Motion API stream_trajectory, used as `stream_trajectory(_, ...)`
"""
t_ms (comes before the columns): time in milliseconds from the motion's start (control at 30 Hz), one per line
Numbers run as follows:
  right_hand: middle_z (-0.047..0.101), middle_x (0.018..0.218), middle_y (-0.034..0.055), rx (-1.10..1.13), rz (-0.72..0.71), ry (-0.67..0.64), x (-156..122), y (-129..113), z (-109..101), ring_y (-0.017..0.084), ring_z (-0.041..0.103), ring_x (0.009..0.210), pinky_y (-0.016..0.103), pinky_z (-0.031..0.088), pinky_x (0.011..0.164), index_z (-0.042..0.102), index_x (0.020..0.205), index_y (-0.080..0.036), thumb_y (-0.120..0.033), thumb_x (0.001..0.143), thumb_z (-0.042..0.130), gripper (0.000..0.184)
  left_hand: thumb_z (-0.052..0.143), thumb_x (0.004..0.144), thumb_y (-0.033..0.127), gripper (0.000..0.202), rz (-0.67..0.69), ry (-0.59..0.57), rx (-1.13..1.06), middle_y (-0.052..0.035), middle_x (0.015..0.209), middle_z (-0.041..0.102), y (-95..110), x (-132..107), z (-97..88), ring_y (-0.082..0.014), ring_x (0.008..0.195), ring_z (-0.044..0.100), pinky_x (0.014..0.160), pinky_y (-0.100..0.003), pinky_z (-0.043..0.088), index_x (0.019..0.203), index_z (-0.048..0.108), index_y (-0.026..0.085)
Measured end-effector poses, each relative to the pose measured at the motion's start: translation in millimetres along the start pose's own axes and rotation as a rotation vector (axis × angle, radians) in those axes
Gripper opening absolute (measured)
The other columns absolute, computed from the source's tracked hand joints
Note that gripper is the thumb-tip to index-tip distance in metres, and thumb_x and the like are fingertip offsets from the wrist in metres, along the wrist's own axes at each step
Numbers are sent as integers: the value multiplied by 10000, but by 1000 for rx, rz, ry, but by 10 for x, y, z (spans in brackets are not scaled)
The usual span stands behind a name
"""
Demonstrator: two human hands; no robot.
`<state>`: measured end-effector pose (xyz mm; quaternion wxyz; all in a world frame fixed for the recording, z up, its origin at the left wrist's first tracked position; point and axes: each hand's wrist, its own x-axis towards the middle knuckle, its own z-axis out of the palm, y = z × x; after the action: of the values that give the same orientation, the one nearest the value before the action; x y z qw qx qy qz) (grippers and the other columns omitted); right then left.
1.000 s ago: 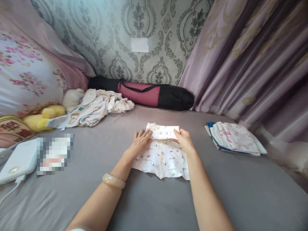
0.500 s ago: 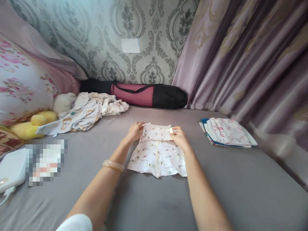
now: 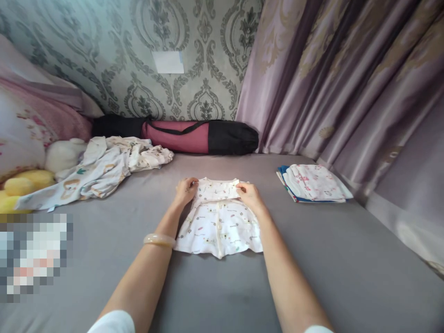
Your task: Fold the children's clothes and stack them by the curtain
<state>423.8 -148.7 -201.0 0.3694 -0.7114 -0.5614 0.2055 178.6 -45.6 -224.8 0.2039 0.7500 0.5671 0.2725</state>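
A small white printed baby shirt [image 3: 222, 226] with a buttoned front lies on the grey sheet before me, its far part folded over toward me. At the far left corner of that fold, my left hand [image 3: 186, 190] is closed, pinching the fabric between thumb and fingers. My right hand [image 3: 249, 196] pinches the opposite corner on the right. Both forearms reach along the shirt's sides, and a pale bangle circles the left wrist. The shirt's lower hem spreads flat toward me.
A stack of folded clothes [image 3: 314, 183] sits to the right. Rumpled printed clothes [image 3: 104, 169] lie at the left beside yellow and white plush toys. Along the wall rests a long pink and black bag [image 3: 180, 136]. Purple curtains [image 3: 294, 78] hang at the right. A blurred-out item [image 3: 40, 254] lies at left.
My view has turned slightly right, so surroundings shift left. My right hand has moved inward along the fold's edge; a pale tag seen near it before is now out of sight.
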Motion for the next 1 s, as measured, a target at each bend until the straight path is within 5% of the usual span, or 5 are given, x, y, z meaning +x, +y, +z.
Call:
stream_trajectory(333, 693, 1067, 122, -241, -29, -16, -68, -30, 74, 188, 618, 1014, 283, 436, 944, 690, 1100, -118, -103, 841, 488, 329, 475, 816, 247, 363, -45, 14, -19, -73, 938, 693, -8, 14, 19, -207, 887, 614, 815, -314, 452, 1120, 659, 175)
stream_trajectory(600, 668, 1138, 137, -318, -63, -59, -63, -20, 74, 196, 589, 1070, 283, 410, 974, 679, 1116, -113, -99, 847, 462, 346, 374, 883, 187, 426, 41, -25, 11, -61, 1230, 641, 10, 37, 18, -266, 1157, 508, 1017, -448, 346, 1224, 622, 245)
stream_trajectory(733, 662, 1143, 130, -317, -72, -53, -64, -3, 89, 198, 581, 1085, 290, 406, 982, 679, 1117, -126, -101, 841, 456, 355, 383, 873, 172, 454, 120, -102, 40, -46, 1211, 649, 84, -11, -23, -281, 1151, 475, 999, -478, 325, 1266, 584, 275)
stream_trajectory(1000, 646, 1128, 158, -342, -75, -3, -69, 38, 128, 211, 576, 1090, 294, 397, 1004, 675, 1112, -89, -97, 827, 451, 363, 386, 843, 160, 448, 94, -14, 55, -95, 1168, 612, -9, 14, -11, -297, 1100, 479, 930, -475, 370, 1236, 588, 234)
